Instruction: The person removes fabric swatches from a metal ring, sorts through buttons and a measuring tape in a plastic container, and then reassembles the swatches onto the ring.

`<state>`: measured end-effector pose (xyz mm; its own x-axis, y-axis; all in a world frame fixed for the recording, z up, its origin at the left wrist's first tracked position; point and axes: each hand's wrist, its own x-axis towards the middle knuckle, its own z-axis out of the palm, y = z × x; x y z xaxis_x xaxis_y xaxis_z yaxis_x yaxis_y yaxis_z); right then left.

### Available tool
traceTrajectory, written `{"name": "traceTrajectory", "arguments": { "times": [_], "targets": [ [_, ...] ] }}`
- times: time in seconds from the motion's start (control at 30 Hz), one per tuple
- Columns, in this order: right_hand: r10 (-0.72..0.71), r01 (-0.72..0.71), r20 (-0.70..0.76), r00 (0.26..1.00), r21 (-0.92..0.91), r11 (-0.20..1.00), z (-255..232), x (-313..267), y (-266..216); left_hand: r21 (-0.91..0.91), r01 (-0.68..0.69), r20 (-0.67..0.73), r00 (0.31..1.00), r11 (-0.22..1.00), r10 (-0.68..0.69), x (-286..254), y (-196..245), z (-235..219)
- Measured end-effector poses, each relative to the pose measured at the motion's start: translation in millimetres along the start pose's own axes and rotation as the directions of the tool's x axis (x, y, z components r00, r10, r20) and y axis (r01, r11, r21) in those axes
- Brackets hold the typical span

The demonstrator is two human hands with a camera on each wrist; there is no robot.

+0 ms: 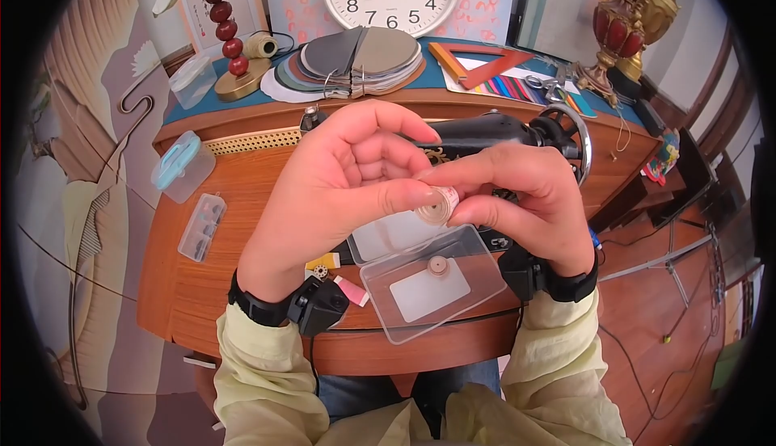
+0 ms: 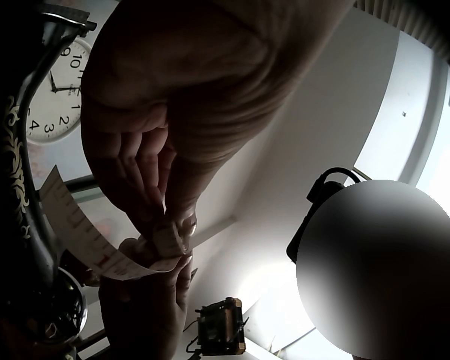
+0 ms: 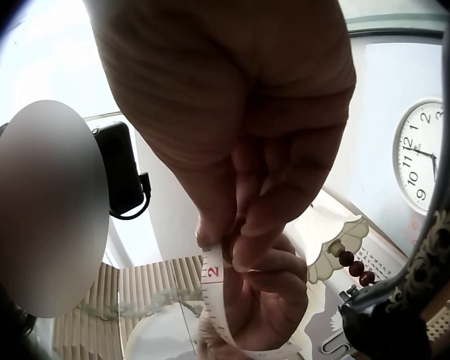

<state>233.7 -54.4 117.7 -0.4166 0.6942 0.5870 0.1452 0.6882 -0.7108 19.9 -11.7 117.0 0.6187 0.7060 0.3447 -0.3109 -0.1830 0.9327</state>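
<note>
A white measuring tape (image 1: 437, 207), wound into a small roll, is held between both hands above the table. My left hand (image 1: 339, 175) pinches the roll's left side between thumb and fingers. From the other side, my right hand (image 1: 525, 195) pinches the tape with thumb and index finger. In the left wrist view a loose length of the tape (image 2: 90, 236) with printed markings curves away from the fingertips. A red "2" shows on the tape (image 3: 213, 281) in the right wrist view. Below the hands sits a clear plastic box (image 1: 392, 317) with a small round roll (image 1: 437, 265) inside.
A black sewing machine (image 1: 485, 131) stands just behind the hands. On the table's left are a blue-lidded container (image 1: 182, 167) and a small clear case (image 1: 201, 228). A pink item (image 1: 351, 291) lies beside the box. Fabric swatches (image 1: 347, 62) and scissors (image 1: 550, 89) lie on the raised back shelf.
</note>
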Motion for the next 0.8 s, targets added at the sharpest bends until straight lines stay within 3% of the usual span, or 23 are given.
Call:
{"name": "traceTrajectory", "arguments": {
  "times": [0.3, 0.4, 0.5, 0.8],
  "targets": [
    [0.038, -0.049, -0.051, 0.998, -0.256, 0.965, 3.0, -1.4, -12.9, -0.014, 0.042, -0.061, 0.997, 0.999, -0.043, 2.9, -2.5, 2.0],
    [0.044, -0.066, -0.092, 0.995, -0.258, 0.964, 3.5, -0.1, -13.0, -0.058, -0.006, 0.044, 0.999, 0.998, 0.009, -1.6, 0.0, 2.5],
    [0.062, -0.084, -0.106, 0.992, -0.218, 0.972, 4.2, 0.4, -9.3, 0.146, -0.070, 0.032, 0.997, 0.987, 0.066, -3.0, 1.3, 3.4],
    [0.033, -0.050, -0.062, 0.998, -0.292, 0.955, 2.1, 1.9, -10.2, 0.170, -0.007, 0.013, 1.000, 0.985, 0.004, -3.2, 5.6, -2.4]
  ]
}}
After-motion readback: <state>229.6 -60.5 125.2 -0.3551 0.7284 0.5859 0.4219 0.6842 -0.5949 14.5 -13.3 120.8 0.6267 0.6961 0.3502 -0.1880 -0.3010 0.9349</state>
